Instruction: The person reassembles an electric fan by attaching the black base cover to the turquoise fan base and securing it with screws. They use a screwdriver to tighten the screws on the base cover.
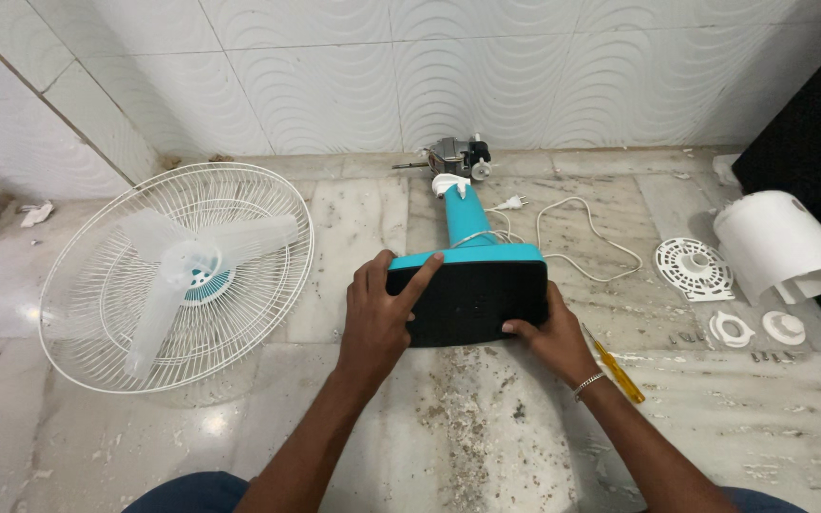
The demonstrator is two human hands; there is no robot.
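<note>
- the teal plastic fan base with a black rectangular underside (472,302) lies tipped on its side on the marble floor (486,418) at centre, its teal stem running far toward the bare metal fan motor (458,154) by the tiled wall.
- the left hand (377,309) rests on the base's left edge, fingers (420,278) spread, forefinger stretched across the black face.
- the right hand (548,337) grips the base's near right corner, fingers curled on it; the fingertips are hidden beneath.
- a yellow-handled screwdriver (617,370) lies just right of the right wrist, partly covered by it.
- left: a white round wire fan guard with clear blades (178,271) lies flat.
- right: a white plastic motor cover (779,245), a round white vented plate (694,268) and two small white rings (757,329).
- a white power cord with plug (572,237) loops behind the base.
- no labels are legible; the dark object at far right is cut off.
</note>
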